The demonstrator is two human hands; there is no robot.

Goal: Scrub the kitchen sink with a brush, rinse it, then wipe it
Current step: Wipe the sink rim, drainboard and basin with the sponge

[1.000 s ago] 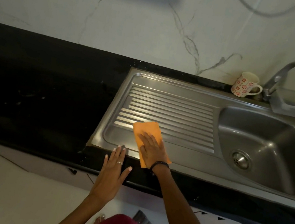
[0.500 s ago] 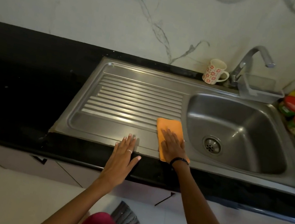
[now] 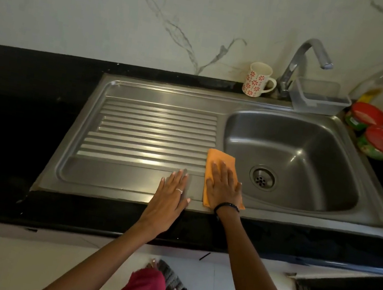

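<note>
While the right hand [image 3: 223, 188] presses flat on the orange cloth [image 3: 220, 161] at the drainboard's basin-side edge, the left hand [image 3: 170, 198] rests open, empty, on the steel sink [image 3: 128, 179]; wiping stage judged underway, basin apparently still to wipe

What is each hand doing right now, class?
Left hand: open, flat on the sink ledge, holding nothing.
Right hand: open, pressed flat on the orange cloth.
</note>
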